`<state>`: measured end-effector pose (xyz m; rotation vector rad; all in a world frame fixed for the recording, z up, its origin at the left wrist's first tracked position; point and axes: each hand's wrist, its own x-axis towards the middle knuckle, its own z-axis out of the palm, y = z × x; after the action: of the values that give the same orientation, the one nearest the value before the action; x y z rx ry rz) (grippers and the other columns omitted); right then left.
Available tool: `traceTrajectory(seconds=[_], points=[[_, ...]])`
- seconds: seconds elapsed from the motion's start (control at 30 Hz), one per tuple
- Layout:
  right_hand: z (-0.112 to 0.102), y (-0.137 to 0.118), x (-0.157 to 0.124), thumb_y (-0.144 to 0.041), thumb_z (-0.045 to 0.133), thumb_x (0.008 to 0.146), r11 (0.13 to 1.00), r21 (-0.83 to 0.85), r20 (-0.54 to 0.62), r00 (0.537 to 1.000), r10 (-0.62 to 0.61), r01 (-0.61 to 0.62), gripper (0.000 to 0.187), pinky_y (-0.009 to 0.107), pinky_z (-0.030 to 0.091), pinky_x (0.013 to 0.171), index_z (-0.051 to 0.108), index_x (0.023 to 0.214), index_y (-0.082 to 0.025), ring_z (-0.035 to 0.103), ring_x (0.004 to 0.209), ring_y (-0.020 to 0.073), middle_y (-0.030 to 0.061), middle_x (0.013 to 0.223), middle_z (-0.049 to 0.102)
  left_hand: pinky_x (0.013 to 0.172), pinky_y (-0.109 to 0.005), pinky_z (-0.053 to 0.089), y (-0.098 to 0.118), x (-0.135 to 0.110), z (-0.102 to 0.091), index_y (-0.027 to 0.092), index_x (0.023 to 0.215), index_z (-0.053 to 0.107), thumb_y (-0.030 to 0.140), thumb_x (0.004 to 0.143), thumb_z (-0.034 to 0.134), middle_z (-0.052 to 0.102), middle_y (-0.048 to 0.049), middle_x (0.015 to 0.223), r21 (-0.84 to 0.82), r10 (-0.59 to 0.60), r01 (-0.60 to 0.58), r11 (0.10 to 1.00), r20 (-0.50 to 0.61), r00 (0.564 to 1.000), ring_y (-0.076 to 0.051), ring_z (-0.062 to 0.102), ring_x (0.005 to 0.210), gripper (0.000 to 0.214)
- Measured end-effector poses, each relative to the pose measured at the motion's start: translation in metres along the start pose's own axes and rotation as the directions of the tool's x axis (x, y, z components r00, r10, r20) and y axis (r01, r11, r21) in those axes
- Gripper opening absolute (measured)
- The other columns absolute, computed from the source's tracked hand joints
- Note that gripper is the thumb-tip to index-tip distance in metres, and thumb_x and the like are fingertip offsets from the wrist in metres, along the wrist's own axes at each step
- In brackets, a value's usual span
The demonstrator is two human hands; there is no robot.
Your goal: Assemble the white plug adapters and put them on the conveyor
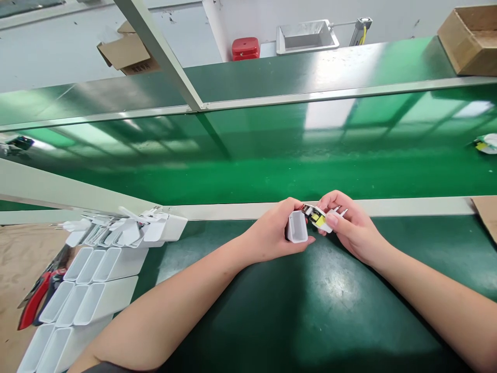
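over the green bench (pixel 295 305), the left hand (pixel 267 233) closes around a white plastic shell (pixel 297 227), its open end showing, while the right hand (pixel 351 228) pinches a plug core (pixel 317 217) with a yellow label, just beside the shell. rows of white shells (pixel 93 269) lie left of the bench, near red-handled pliers (pixel 34 300).

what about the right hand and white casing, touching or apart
Apart. The head view shows a gap between the right hand, which holds a circuit board, and the white casing in the left hand.
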<state>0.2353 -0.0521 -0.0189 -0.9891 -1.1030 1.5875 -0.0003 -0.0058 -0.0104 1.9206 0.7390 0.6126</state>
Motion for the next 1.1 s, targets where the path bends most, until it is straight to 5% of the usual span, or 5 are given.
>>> traceTrajectory(seconds=[0.53, 0.9, 1.1], points=[[-0.001, 0.001, 0.001, -0.050, 0.081, 0.097, 1.000, -0.021, 0.002, 1.000, -0.010, 0.010, 0.028, 0.032, 0.052, 0.072, 0.068, 0.109, -0.028, 0.059, 0.080, 0.0179, 0.0014, 0.097, 0.065, 0.077, -0.032, 0.051, 0.000, -0.001, 0.000, 0.024, 0.119, 0.052, 0.041, 0.088, 0.084, 0.072, -0.0033, 0.103, 0.005, -0.023, 0.023, 1.000, 0.005, 1.000, -0.020, 0.065, 0.087, 0.047], [0.009, -0.005, -0.015, -0.049, 0.086, 0.092, 0.953, -0.232, -0.084, 0.972, -0.219, 0.195, 0.034, 0.040, 0.063, 0.071, 0.071, 0.119, -0.034, 0.072, 0.088, 0.0262, 0.0074, 0.108, 0.076, 0.073, -0.030, 0.051, 0.000, 0.000, 0.002, 0.023, 0.120, 0.054, 0.038, 0.090, 0.082, 0.073, -0.0041, 0.103, -0.137, 0.034, -0.033, 0.990, 0.006, 0.999, -0.018, 0.067, 0.083, 0.044], [0.006, -0.007, -0.007, -0.041, 0.096, 0.084, 0.986, -0.142, -0.149, 0.983, -0.111, 0.090, 0.048, 0.037, 0.068, 0.075, 0.063, 0.119, -0.033, 0.077, 0.094, 0.0239, 0.0057, 0.118, 0.079, 0.068, -0.028, 0.047, 0.002, 0.000, -0.001, 0.024, 0.114, 0.052, 0.038, 0.087, 0.084, 0.066, 0.0006, 0.095, -0.163, -0.035, 0.029, 0.986, -0.030, 0.999, -0.015, 0.060, 0.077, 0.044]])
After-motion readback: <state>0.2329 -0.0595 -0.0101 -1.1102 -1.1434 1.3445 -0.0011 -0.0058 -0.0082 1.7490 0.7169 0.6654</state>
